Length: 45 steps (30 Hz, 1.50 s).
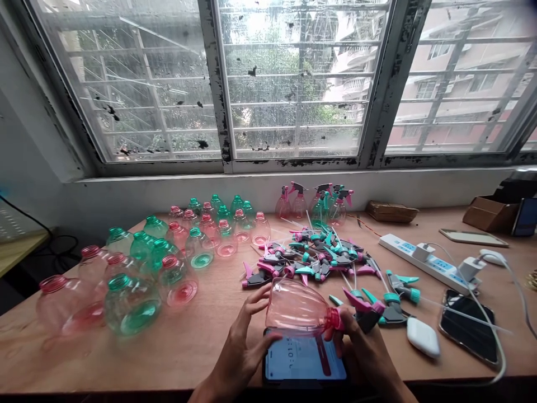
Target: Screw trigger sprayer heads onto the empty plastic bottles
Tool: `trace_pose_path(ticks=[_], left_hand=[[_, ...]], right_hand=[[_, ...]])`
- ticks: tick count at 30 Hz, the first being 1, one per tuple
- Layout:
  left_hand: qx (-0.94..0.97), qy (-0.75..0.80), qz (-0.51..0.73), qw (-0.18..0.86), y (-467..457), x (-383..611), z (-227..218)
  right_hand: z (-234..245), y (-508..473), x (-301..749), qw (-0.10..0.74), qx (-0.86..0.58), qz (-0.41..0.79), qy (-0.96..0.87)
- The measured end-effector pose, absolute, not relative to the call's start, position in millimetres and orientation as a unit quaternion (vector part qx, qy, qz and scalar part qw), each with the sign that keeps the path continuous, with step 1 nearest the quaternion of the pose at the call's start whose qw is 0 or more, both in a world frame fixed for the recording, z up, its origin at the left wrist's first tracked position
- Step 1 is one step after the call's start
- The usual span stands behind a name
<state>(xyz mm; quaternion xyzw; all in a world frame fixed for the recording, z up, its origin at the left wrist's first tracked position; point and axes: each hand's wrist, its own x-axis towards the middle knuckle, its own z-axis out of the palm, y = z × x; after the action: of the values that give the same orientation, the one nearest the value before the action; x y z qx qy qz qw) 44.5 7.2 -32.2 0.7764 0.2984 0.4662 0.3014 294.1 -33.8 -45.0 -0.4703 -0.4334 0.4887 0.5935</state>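
Note:
A clear pink spray bottle lies sideways in the air above a phone with a lit screen. My left hand holds its base end, thumb below and fingers above. At the neck, my right hand is closed around the collar of a pink and grey trigger spray head, which lines up with the bottle's mouth. My fingers hide how far the two are joined. Just beyond lies a heap of pink, teal and grey spray heads with thin white tubes.
Open pink and green bottles stand in rows on the left of the wooden table. Several bottles with spray heads stand by the wall. To the right are a power strip, cables, a white case and a dark phone.

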Motion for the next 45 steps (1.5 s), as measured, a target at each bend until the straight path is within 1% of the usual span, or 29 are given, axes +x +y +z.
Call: trace_pose_path(ticks=[4,11,17,23,29,31,36,43,45], left_hand=[[0.778,0.303,0.453,0.313,3.4,45.3,-29.5],[0.798,0.293,0.470,0.237,6.6,44.7,-32.7],[0.786,0.297,0.464,0.282,5.4,44.5,-34.8],[0.801,0.304,0.465,0.221,7.0,45.5,-33.4],[0.789,0.296,0.469,0.266,3.3,44.1,-35.1],[0.789,0.293,0.475,0.258,3.2,44.5,-35.3],[0.800,0.292,0.479,0.210,5.7,46.0,-35.6],[0.815,0.250,0.468,0.231,3.3,43.8,-36.9],[0.820,0.255,0.465,0.216,3.4,43.8,-37.2]], right_hand=[[-51.6,-33.3,295.5,0.589,-0.457,0.515,-0.423],[-63.3,-30.0,301.8,0.567,-0.462,0.520,-0.441],[-60.6,-33.7,298.6,0.584,-0.409,0.534,-0.454],[-60.4,-33.3,299.8,0.578,-0.417,0.526,-0.463],[-60.2,-30.9,302.4,0.544,-0.448,0.474,-0.527],[-59.2,-30.4,303.3,0.538,-0.453,0.473,-0.531],[-57.8,-29.7,303.5,0.561,-0.408,0.493,-0.525],[-57.7,-30.0,299.7,0.565,-0.416,0.528,-0.479],[-57.0,-29.6,300.1,0.579,-0.400,0.518,-0.487]])
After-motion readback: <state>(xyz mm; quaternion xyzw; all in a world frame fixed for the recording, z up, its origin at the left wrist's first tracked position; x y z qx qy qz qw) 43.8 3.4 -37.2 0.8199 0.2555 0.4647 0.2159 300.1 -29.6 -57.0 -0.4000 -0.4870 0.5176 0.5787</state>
